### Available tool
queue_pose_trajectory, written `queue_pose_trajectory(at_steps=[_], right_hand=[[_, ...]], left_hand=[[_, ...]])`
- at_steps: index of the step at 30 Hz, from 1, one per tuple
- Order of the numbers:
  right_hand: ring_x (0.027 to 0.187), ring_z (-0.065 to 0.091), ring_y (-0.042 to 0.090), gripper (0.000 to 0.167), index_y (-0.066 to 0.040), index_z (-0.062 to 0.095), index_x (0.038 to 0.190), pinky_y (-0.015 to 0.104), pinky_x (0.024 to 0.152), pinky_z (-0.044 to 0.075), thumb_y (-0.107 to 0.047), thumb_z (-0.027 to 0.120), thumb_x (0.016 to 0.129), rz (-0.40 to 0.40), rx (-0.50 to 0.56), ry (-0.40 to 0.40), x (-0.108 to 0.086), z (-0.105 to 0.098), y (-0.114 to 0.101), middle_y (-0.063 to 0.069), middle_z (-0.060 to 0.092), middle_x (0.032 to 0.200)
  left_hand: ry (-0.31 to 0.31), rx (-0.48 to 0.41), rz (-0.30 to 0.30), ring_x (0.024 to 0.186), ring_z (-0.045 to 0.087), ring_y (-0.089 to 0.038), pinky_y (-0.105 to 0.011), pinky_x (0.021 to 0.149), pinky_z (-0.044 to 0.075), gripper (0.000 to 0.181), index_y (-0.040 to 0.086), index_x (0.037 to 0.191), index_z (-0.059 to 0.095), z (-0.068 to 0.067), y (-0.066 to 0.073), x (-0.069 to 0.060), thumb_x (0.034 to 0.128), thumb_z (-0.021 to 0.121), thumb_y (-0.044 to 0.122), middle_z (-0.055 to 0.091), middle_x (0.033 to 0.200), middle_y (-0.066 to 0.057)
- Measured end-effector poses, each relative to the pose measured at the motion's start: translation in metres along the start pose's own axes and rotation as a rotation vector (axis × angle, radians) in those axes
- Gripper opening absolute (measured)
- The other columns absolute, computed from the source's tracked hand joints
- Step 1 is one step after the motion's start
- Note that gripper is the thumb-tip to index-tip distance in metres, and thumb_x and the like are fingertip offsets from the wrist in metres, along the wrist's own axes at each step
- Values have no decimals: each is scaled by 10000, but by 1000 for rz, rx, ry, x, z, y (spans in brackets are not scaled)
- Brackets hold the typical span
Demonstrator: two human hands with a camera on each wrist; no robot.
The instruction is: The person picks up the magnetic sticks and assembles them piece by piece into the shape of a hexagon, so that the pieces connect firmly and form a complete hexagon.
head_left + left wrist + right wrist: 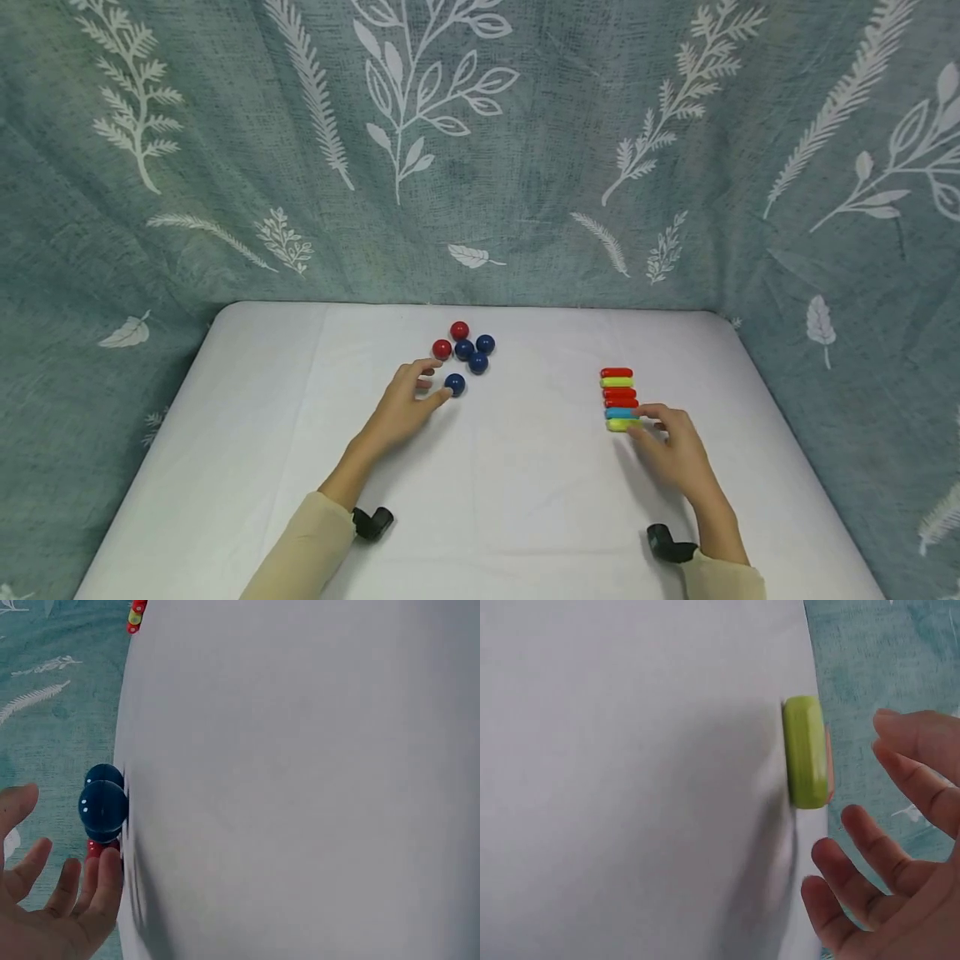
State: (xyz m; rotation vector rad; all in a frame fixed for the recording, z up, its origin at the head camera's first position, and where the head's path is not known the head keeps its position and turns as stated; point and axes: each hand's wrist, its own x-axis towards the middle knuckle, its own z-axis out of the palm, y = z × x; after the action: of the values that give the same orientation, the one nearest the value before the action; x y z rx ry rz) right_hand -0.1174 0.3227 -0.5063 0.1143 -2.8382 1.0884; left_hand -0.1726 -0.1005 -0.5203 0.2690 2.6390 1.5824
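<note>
A dark blue ball (454,384) lies on the white table beside the thumb tip of the left hand (402,408). That hand's fingers are spread and loosely bent; in the left wrist view the hand (64,907) grips nothing, next to the blue ball (103,805). The right hand (675,450) is at the near end of a column of short coloured sticks, its fingertips by the blue stick (619,412) and the lime stick (622,425). In the right wrist view a lime stick (805,752) stands apart from the relaxed, parted fingers of the right hand (892,862).
Behind the left hand, several balls sit grouped, among them a red ball (460,331) and a blue ball (485,344). Farther sticks in the column include a red stick (617,372). A green leaf-patterned cloth (540,250) hangs behind the white table (525,517).
</note>
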Motion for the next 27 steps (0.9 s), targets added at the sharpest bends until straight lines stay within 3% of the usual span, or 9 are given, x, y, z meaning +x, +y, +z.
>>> queue_pose_trajectory(at_steps=[8, 12, 20, 27], right_hand=[[1131, 511, 432, 271, -5, 613, 1222, 597, 973, 417, -145, 636, 991, 154, 66, -90, 3, 1, 10, 281, 514, 1276], [1102, 502, 402, 264, -4, 625, 1210, 583, 955, 412, -134, 647, 981, 154, 51, -88, 4, 1, 13, 270, 535, 1257], [1112, 500, 414, 267, 18, 635, 1192, 601, 956, 413, -102, 665, 956, 172, 17, -79, 4, 6, 13, 278, 561, 1240], [1124, 489, 414, 281, 11, 619, 1207, 595, 959, 399, -103, 668, 955, 188, 16, -80, 5, 8, 14, 278, 532, 1255]], left_hand=[[-83, -34, -52, 1104, 603, -249, -418, 880, 522, 537, 172, 1410, 553, 8, -7, 18, 922, 750, 280, 537, 1335, -105], [-121, 17, -61, 1064, 598, -212, -413, 891, 499, 530, 190, 1406, 556, 10, -11, 22, 920, 749, 274, 557, 1313, -83], [-156, 118, 10, 970, 545, -210, -392, 810, 467, 494, 146, 1387, 570, 13, -10, 24, 928, 731, 231, 513, 1202, -144], [-139, 152, -23, 974, 527, -191, -379, 814, 455, 400, 189, 1353, 592, 14, -11, 23, 967, 684, 235, 492, 1214, -142]])
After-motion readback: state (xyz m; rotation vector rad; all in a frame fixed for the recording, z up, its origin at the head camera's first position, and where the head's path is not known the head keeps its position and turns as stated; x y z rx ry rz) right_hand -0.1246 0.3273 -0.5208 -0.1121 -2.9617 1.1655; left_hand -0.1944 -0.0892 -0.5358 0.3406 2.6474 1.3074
